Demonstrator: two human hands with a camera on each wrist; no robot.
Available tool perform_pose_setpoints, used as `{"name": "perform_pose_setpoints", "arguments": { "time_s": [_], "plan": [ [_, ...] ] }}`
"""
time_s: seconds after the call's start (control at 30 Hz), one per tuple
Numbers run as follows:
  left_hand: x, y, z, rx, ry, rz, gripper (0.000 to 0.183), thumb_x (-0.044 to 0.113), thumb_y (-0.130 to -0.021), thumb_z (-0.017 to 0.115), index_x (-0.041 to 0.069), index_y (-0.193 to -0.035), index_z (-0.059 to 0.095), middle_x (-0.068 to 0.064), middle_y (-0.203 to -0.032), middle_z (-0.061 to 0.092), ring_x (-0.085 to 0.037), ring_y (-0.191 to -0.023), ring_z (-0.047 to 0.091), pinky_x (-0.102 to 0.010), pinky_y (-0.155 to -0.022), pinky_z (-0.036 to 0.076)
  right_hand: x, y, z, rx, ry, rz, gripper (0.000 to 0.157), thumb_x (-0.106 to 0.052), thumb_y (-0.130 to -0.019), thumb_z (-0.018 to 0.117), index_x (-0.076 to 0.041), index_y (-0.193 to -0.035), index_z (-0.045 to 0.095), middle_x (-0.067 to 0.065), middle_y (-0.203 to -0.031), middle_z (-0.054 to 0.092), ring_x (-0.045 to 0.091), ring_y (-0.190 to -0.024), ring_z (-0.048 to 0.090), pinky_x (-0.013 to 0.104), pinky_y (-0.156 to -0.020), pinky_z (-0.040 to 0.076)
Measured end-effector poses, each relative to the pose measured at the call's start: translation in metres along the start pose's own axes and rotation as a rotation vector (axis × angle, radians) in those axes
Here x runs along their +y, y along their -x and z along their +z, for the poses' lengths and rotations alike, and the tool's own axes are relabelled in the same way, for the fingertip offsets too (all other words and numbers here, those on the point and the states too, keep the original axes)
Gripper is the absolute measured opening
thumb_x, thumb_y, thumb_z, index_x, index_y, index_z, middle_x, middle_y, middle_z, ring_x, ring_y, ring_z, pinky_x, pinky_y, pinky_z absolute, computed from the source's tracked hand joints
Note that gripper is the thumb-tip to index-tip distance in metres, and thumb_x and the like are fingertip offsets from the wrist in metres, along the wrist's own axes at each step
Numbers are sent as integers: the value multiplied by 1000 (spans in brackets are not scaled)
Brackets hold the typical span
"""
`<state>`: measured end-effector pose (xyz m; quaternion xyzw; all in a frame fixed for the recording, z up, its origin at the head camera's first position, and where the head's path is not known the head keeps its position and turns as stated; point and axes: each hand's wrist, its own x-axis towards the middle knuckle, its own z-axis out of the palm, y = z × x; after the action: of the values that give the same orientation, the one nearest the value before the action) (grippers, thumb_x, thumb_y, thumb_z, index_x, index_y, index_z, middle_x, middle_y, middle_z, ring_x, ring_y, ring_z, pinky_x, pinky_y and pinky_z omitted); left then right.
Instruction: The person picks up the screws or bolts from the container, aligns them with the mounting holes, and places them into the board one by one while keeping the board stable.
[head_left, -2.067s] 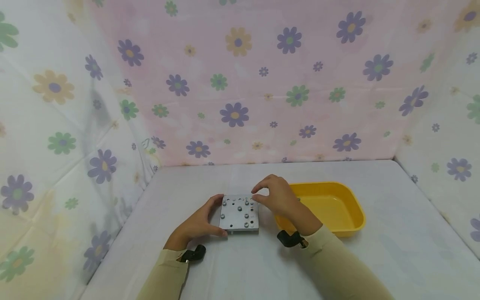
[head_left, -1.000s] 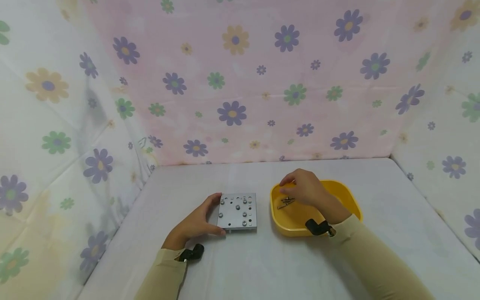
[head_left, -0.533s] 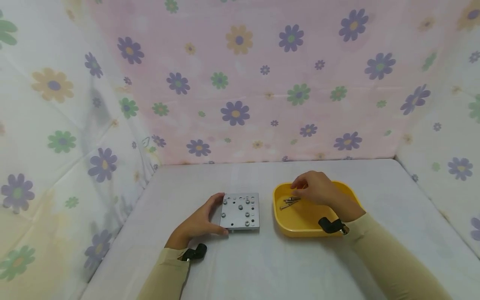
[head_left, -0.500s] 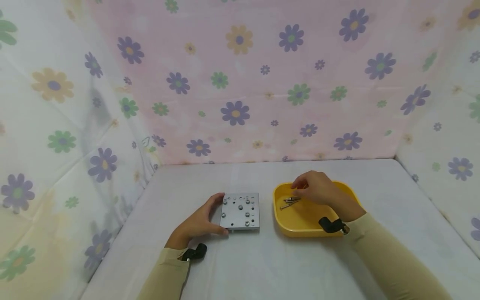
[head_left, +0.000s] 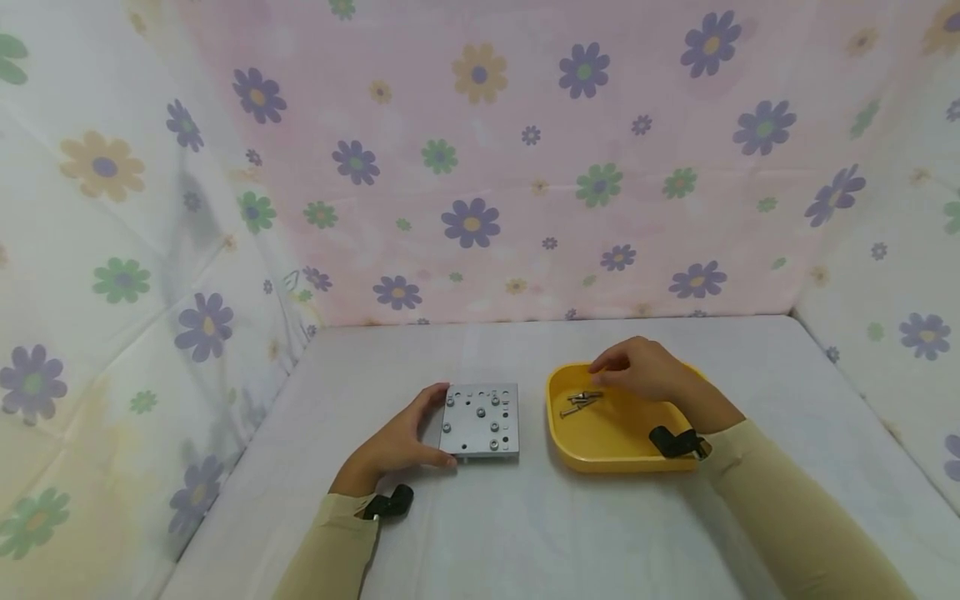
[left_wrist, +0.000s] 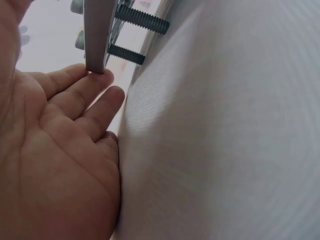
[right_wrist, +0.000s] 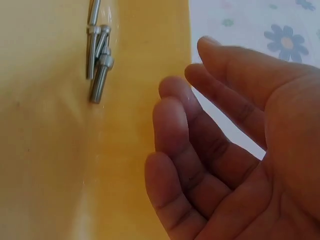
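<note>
A silver metal plate (head_left: 472, 425) with holes and several socket-head screws (head_left: 494, 427) in its top is held at its left side by my left hand (head_left: 401, 437). The thumb lies at the near edge, the fingers at the far left corner. Threaded screw ends (left_wrist: 142, 20) stick out below the plate in the left wrist view, with fingertips (left_wrist: 102, 77) against the plate's edge. My right hand (head_left: 648, 371) hovers over the yellow tray (head_left: 630, 464), fingers loosely bent and nothing between them. Several loose screws (right_wrist: 100, 65) lie in the tray, beside that hand.
A white cloth covers the table (head_left: 420, 550), bordered by floral curtains (head_left: 525, 275) at the back and sides. The tray stands a short way right of the plate.
My right hand has left the plate's far right corner and moved right to the tray, lately drifting slightly further right. My left hand has stayed at the plate.
</note>
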<state>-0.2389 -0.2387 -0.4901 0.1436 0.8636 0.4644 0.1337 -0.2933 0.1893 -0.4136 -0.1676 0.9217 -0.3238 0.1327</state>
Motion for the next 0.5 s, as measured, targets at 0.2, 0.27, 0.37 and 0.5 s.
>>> {"name": "perform_pose_setpoints", "arguments": {
  "time_s": [0.2, 0.27, 0.37, 0.5],
  "plan": [
    [-1, 2, 0, 6, -6, 2, 130, 37, -58, 102, 25, -163, 26, 5, -168, 32, -24, -160, 20, -54, -130, 10, 5, -3, -1, -57, -71, 32, 35, -32, -97, 73, -10, -124, 76, 7, -99, 77, 19, -79, 63, 30, -71, 54],
    [0, 2, 0, 8, -9, 0, 130, 37, -58, 102, 26, -163, 26, 5, -168, 32, -23, -160, 20, -54, -130, 10, 7, -4, -1, -71, -69, 33, 34, -30, -97, 73, -10, -124, 76, 7, -97, 77, 19, -77, 62, 31, -69, 53],
    [2, 1, 0, 7, -22, -3, 130, 39, -58, 102, 26, -163, 26, 6, -168, 32, -23, -160, 20, -54, -130, 11, 12, -6, 1, -91, -58, 38, 31, -27, -96, 74, -11, -123, 76, 5, -93, 77, 18, -77, 62, 29, -69, 52],
    [4, 1, 0, 5, -36, -11, 131, 40, -58, 102, 27, -163, 26, 6, -168, 31, -22, -160, 19, -54, -130, 11, 16, -9, 5, -117, -52, 20, 30, -26, -96, 75, -11, -122, 77, 2, -89, 76, 16, -78, 61, 28, -70, 51]
  ]
}}
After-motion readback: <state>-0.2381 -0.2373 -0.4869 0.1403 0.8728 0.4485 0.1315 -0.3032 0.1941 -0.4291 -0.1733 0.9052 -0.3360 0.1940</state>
